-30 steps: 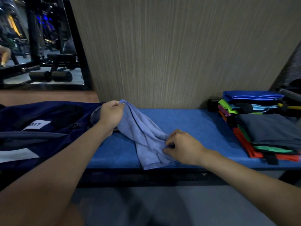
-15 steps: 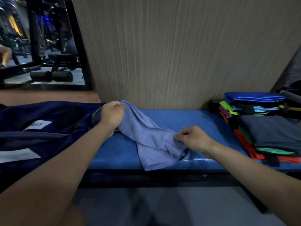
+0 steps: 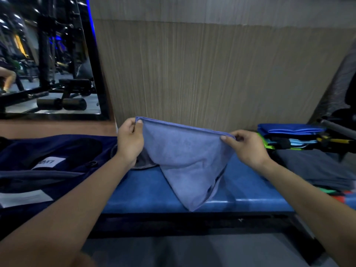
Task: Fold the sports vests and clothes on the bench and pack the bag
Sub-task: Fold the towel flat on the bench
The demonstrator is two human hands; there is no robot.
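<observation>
Nearest, at 6 o'clock, blue counter (image 3: 146, 201) edge carrying the drooping tip of the light-blue cloth (image 3: 185, 162); above it, left hand (image 3: 130, 142) at 9 o'clock and right hand (image 3: 248, 147) at 3 o'clock, each pinching a top corner, hem stretched taut between them. Best done by keeping both corners level and tension even, letting the tip settle flat on the counter before folding across. Farther out, navy bag (image 3: 48, 164) open at 9 o'clock, folded stack (image 3: 300, 139) at 3 o'clock.
</observation>
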